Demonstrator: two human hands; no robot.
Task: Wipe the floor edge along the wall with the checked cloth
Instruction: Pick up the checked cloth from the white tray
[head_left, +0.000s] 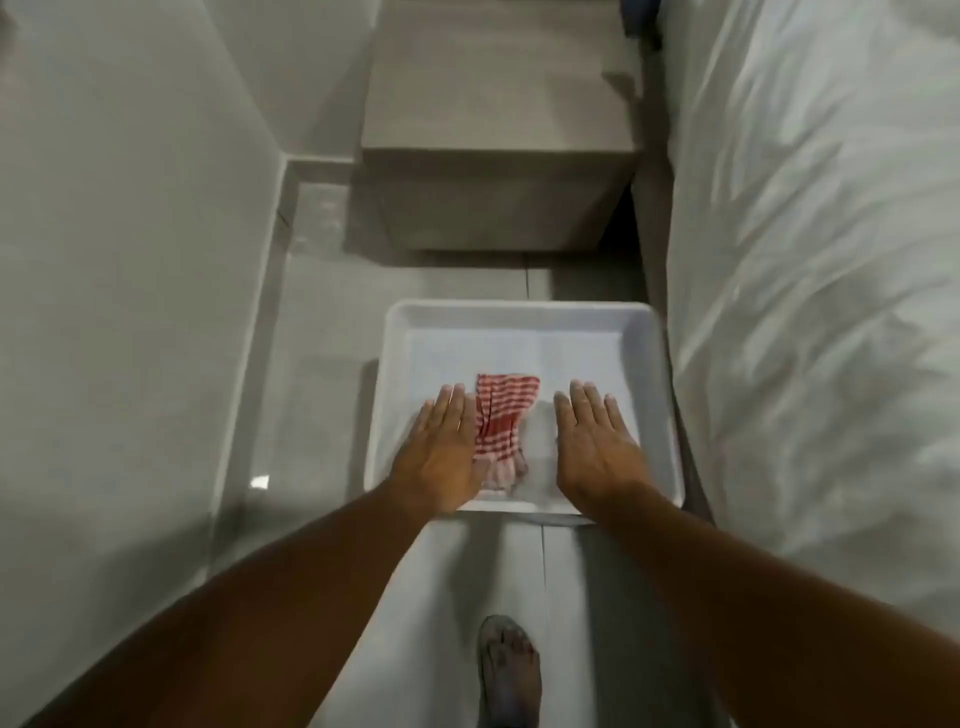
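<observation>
A red-and-white checked cloth (501, 423) lies crumpled in a white plastic tray (519, 312) on the grey tiled floor. My left hand (441, 452) is held flat, palm down, just left of the cloth, its edge over the cloth's left side. To the right of the cloth my right hand (597, 447) is also flat with fingers stretched out, a small gap apart from the cloth. Neither hand holds anything. The wall (119, 260) rises on the left, and the floor edge along it (254, 364) runs from near to far.
A grey wooden bedside cabinet (493, 156) stands beyond the tray. A bed with white bedding (831, 286) fills the right side, close against the tray. My foot in a clear sandal (509, 670) is on the floor below the tray.
</observation>
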